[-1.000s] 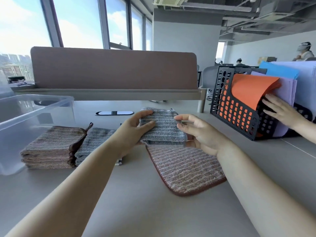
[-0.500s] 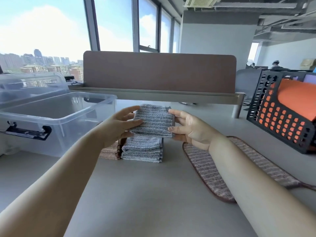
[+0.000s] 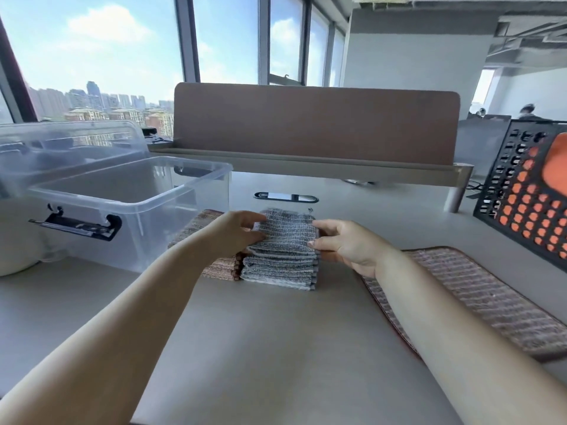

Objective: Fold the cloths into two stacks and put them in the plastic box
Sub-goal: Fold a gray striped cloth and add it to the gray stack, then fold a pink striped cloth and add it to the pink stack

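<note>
A folded grey cloth (image 3: 288, 231) lies on top of the grey stack (image 3: 280, 271) in the middle of the desk. My left hand (image 3: 236, 233) pinches its left edge and my right hand (image 3: 343, 243) holds its right edge. A brown stack (image 3: 214, 265) sits directly left of the grey one, partly hidden by my left forearm. An unfolded brown cloth (image 3: 478, 299) lies flat to the right. The clear plastic box (image 3: 132, 207) stands open and empty at the left, just behind the brown stack.
The box's clear lid (image 3: 67, 148) leans behind it. A black perforated file rack (image 3: 524, 197) with orange sheets stands at the right. A brown desk divider (image 3: 313, 124) runs across the back, with a cable port (image 3: 285, 197) in front of it.
Both hands carried the folded grey cloth leftward from above the flat brown cloth and lowered it onto the grey stack. My view turned left, bringing the box into sight.
</note>
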{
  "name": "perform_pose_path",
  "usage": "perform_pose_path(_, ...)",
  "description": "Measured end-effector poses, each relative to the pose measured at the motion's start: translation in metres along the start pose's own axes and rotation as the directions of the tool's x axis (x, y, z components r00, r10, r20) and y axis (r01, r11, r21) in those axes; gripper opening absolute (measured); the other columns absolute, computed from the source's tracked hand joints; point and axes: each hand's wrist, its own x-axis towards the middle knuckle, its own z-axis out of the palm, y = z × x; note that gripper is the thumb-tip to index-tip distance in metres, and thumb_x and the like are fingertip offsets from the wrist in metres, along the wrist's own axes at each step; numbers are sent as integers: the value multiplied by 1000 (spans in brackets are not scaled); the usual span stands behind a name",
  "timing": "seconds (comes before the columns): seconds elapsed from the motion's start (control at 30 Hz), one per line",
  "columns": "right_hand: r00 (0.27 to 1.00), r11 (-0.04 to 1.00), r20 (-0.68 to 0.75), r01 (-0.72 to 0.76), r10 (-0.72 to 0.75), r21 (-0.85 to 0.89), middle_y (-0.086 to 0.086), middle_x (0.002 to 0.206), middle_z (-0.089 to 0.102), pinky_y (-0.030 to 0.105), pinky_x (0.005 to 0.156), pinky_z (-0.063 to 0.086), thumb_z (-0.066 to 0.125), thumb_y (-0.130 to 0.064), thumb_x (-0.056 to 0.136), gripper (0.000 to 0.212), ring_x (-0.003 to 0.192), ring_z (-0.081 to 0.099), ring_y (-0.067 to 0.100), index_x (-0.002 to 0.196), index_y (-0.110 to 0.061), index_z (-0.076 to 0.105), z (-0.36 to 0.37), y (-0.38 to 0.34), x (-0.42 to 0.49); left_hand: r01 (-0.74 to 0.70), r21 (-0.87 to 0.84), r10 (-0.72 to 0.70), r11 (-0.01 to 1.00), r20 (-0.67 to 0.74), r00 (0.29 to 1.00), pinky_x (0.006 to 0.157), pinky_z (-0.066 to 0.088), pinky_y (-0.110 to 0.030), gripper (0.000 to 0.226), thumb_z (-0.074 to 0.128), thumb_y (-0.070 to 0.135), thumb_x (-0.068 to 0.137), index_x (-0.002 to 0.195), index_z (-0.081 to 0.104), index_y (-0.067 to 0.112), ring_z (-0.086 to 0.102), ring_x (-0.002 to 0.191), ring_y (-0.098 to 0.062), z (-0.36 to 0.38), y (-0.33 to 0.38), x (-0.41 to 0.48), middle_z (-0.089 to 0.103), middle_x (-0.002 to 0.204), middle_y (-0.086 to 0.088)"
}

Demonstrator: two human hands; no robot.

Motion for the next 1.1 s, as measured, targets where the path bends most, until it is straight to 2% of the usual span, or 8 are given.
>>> perform_pose_path(0.27,1000,978,16,-19,23,-207,8,122,49,19,63,45,65,-11,86,61,82,54,9,142,-10,40,5,-4,-3,41,177,-42,983,2,999,84,46,-25,31,60,23,89,120,61,28,58,93,-18,-6,5,9,58,125,0)
perform_pose_path(0.33,1000,917,8,-6,10,-399,7,138,41,24,81,48,64,-32,87,63,105,53,15,143,-21,38,3,-9,-6,-33,246,60,969,-105,993,89,46,-29,25,59,33,89,113,62,30,59,99,-20,-5,9,14,55,131,-3)
perform_pose_path(0.4,999,757,2,30,-38,-653,-1,153,20,37,111,29,51,-56,88,67,137,28,24,146,-32,29,1,-14,-6,-210,310,275,927,-185,943,106,37,-38,34,51,39,93,125,57,29,47,126,-22,1,14,17,43,145,0)
perform_pose_path(0.5,995,560,34,79,-89,-825,-19,158,-6,42,117,0,27,-60,94,61,146,-9,22,149,-40,10,6,-18,-5,-333,459,376,824,-3,927,119,14,-43,47,31,40,100,145,33,29,15,146,-19,15,24,21,17,159,5)
perform_pose_path(0.67,992,313,82,47,99,-948,-19,155,-19,46,116,-15,9,-58,95,61,143,-25,18,149,-35,-10,15,3,1,-302,760,50,575,336,941,117,-5,-52,55,11,43,100,151,-4,26,-12,146,-22,30,7,22,-13,159,2)
perform_pose_path(0.83,991,352,88,47,102,-935,-16,156,-20,47,116,-14,10,-60,94,64,143,-25,20,149,-34,-11,16,7,2,-277,768,1,578,339,941,117,-6,-51,58,10,46,100,151,-6,25,-12,147,-19,33,5,23,-14,159,4)
perform_pose_path(0.93,995,499,92,62,36,-865,-17,157,-14,46,116,-10,14,-64,92,67,145,-20,20,150,-36,-3,5,1,-8,-254,771,56,584,275,960,118,-4,-51,56,16,47,100,151,5,28,-3,148,-17,28,18,21,-3,160,6)
perform_pose_path(1.1,997,656,-38,13,-63,-754,-5,153,32,34,104,34,40,-55,93,56,136,35,23,140,-25,41,-56,-1,-46,-345,594,417,726,19,909,109,34,-39,45,47,43,94,136,46,29,42,131,-20,57,67,2,40,147,4)
